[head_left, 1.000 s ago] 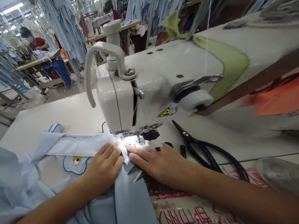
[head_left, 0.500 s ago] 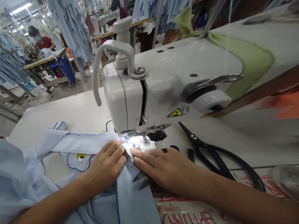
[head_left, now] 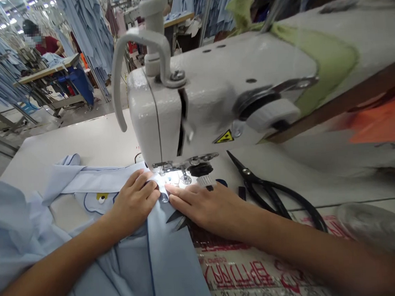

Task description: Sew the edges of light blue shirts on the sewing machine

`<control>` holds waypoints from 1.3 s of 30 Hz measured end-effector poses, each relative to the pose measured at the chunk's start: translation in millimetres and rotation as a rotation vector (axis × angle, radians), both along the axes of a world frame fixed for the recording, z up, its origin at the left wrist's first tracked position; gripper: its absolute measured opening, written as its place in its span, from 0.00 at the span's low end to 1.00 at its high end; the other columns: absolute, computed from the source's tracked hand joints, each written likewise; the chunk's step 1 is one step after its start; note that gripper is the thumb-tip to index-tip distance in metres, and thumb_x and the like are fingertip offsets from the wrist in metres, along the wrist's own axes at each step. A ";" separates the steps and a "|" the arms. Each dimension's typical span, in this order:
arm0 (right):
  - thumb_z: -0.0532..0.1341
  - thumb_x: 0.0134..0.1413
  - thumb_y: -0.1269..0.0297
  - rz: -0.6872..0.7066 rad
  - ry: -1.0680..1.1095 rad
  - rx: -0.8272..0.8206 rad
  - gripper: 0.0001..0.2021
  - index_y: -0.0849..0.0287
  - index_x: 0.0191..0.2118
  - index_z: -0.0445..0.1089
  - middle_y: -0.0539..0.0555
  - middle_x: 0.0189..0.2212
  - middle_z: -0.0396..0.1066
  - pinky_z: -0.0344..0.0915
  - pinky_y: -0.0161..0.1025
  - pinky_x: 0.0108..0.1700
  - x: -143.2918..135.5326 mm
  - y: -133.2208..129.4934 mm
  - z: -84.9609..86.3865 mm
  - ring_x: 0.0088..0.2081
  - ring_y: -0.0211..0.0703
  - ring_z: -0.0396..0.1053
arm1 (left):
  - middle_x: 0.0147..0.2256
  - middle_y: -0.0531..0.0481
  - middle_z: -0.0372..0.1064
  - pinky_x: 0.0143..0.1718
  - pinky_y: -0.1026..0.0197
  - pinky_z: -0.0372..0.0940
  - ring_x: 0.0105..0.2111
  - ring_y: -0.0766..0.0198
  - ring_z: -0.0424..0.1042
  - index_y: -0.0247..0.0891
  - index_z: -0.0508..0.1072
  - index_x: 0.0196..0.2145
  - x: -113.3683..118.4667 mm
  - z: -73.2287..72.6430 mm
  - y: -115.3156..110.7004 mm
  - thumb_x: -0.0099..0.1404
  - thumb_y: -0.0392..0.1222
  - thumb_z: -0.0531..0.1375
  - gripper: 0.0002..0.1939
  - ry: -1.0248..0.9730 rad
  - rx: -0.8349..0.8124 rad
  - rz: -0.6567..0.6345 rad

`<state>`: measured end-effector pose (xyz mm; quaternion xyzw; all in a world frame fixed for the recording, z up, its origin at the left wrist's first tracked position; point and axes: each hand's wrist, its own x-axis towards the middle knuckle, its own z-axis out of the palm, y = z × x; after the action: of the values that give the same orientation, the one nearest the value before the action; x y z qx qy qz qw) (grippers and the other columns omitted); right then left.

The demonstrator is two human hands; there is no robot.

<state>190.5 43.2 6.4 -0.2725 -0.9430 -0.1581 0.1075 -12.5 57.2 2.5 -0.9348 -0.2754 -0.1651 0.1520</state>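
Observation:
A light-blue garment with dark piping lies under the sewing machine, its edge at the lit needle area. My left hand is closed on the cloth just left of the presser foot, fingers bent. My right hand pinches the same cloth from the right, fingertips close to the left ones. From under my right palm jut the pointed blades of thread snips; their handle is hidden. A cloud-shaped patch with a yellow detail shows on the garment left of my left hand.
Black-handled scissors lie right of the needle. A ruler strip and red-printed plastic are at the front edge. An orange cloth is at the right. Behind, a co-worker sits among hanging blue garments.
The whole view has shifted, so machine, cloth and hands appear slightly higher and further left. Both hands keep their places on the cloth beside the needle.

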 end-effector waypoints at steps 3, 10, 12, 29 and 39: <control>0.50 0.54 0.78 -0.014 -0.025 -0.039 0.11 0.61 0.36 0.68 0.54 0.43 0.71 0.42 0.38 0.18 -1.4 0.3 0.5 0.25 0.37 0.67 | 0.35 0.43 0.68 0.50 0.50 0.62 0.45 0.56 0.64 0.31 0.70 0.31 -1.2 3.3 -2.1 0.64 0.31 0.49 0.10 0.038 -0.064 0.020; 0.55 0.50 0.73 -0.198 -0.023 -0.321 0.10 0.57 0.38 0.70 0.51 0.33 0.73 0.48 0.37 0.22 4.1 9.9 12.4 0.26 0.40 0.67 | 0.45 0.39 0.68 0.51 0.48 0.60 0.50 0.53 0.63 0.30 0.66 0.46 -5.7 13.4 -22.5 0.61 0.33 0.51 0.15 -0.096 -0.344 -0.173; 0.56 0.50 0.70 -0.342 0.037 -0.406 0.07 0.58 0.34 0.71 0.52 0.29 0.72 0.53 0.37 0.26 7.0 14.4 16.4 0.26 0.40 0.66 | 0.45 0.43 0.69 0.49 0.53 0.63 0.47 0.58 0.67 0.34 0.67 0.46 -13.0 12.9 -22.4 0.62 0.33 0.51 0.14 -0.317 -0.492 -0.130; 0.50 0.57 0.70 -0.362 0.056 -0.431 0.12 0.61 0.43 0.68 0.56 0.36 0.71 0.54 0.36 0.28 -10.6 18.7 4.0 0.33 0.41 0.67 | 0.43 0.43 0.70 0.45 0.57 0.67 0.43 0.58 0.70 0.35 0.68 0.45 -27.8 2.1 -15.9 0.63 0.35 0.53 0.12 -0.546 -0.509 -0.033; 0.55 0.51 0.67 -0.220 0.047 -0.371 0.14 0.58 0.44 0.70 0.52 0.34 0.72 0.53 0.37 0.30 18.9 25.1 10.9 0.33 0.41 0.68 | 0.46 0.39 0.68 0.49 0.53 0.65 0.49 0.58 0.65 0.29 0.63 0.49 -13.1 21.0 -23.8 0.67 0.29 0.45 0.15 0.146 -0.249 -0.325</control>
<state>209.4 68.3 17.2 -0.3925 -0.9177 0.0137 0.0599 -25.6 33.4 23.6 -0.9879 -0.1277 -0.0842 0.0265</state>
